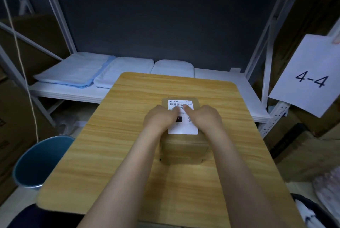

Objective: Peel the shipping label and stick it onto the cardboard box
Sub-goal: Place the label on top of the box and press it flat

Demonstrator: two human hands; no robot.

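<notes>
Head view: no grip is being taken; the shipping label (184, 130) is being pressed down by outstretched forefingers of the left hand (161, 118) and right hand (207, 116). The label is lying atop the cardboard box (184, 151), which is being borne by the table (119, 135).

We see a small brown cardboard box (184, 151) standing closed near the middle of the wooden table (128, 135). The white shipping label (184, 130) lies flat on its top face and covers most of it. The barcode end points away from us, and the near edge reaches the box's front edge.
</notes>
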